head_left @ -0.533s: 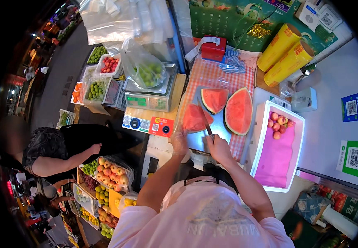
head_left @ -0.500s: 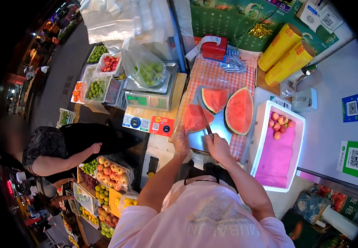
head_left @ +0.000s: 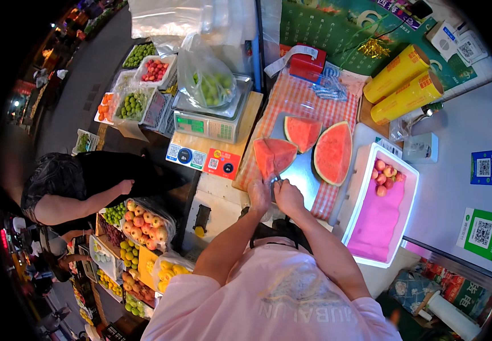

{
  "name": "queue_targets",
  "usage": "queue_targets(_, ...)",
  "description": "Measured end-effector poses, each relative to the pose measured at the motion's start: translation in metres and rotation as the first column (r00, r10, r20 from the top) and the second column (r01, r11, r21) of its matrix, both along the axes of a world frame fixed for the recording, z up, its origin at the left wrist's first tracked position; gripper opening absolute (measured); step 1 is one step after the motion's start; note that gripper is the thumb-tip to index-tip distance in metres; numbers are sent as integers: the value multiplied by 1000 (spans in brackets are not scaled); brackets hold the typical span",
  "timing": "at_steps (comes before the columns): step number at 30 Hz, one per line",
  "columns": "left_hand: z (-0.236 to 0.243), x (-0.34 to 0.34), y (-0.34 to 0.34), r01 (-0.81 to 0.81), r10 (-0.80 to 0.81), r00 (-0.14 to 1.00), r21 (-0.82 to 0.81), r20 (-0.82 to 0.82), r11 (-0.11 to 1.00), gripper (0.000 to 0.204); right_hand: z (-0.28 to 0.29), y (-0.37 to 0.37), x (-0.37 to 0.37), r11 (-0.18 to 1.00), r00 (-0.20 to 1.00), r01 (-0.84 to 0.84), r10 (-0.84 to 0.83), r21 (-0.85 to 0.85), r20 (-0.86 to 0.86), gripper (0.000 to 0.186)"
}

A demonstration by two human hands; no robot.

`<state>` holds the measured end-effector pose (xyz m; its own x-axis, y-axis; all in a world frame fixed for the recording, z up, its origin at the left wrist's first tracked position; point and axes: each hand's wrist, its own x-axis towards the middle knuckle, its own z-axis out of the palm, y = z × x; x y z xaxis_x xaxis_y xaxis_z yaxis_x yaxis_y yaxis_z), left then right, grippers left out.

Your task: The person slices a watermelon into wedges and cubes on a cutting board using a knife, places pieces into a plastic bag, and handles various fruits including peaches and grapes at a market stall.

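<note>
My right hand [head_left: 289,199] is closed round the handle of a knife [head_left: 276,178]; little of its blade shows, low against the near end of a cut watermelon piece [head_left: 273,153]. A line runs down through that piece's red flesh. At the same near end, my left hand [head_left: 259,194] grips the piece, its fingertips partly hidden. Just behind lies a watermelon wedge [head_left: 303,133]. To the right rests a larger watermelon piece [head_left: 333,153], flesh up. All three are on a shiny metal board [head_left: 306,177].
A checkered cloth [head_left: 327,202] lies under the board. To the left stands a scale [head_left: 206,126] bearing a bag of green fruit [head_left: 215,88]. On the right is a white foam box [head_left: 365,187] with several peaches [head_left: 387,177]. Another person [head_left: 81,187] stands beyond the fruit at left.
The knife has come down and toward me, and its blade no longer shows across the piece. The near piece now has a split in it. My left hand has shifted right, closer to the right.
</note>
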<state>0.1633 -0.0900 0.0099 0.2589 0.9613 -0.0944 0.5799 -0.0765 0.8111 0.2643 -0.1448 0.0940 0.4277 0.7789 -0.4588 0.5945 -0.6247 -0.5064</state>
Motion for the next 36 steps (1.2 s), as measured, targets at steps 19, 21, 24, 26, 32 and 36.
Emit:
queue_targets(19, -7, -1, 7, -8, 1, 992, -56, -129, 998, 48, -10, -8, 34, 999, 995, 32, -33, -10, -97, 50)
queue_targets(21, 0, 4, 12, -9, 4, 998, -76, -70, 997, 53, -22, -24, 21, 1000, 992, 23, -25, -19, -122, 46)
queue_targets(24, 23, 12, 4, -52, 71, 963, -77, 262, 996, 57, 5, -54, 20, 995, 968, -17, -9, -100, -252, 45)
queue_targets(26, 42, 20, 6, -62, 91, 882, -77, 463, 995, 60, 17, -90, 30, 994, 972, -67, 46, -82, -232, 45)
queue_targets(32, 21, 9, 13, -13, 31, 992, -146, 125, 989, 67, 32, -90, 66, 987, 975, 144, -131, 65, -180, 51)
queue_targets(36, -4, 7, 15, 8, 31, 964, -144, 264, 989, 64, -10, -57, 83, 972, 971, 183, -156, 147, -181, 53)
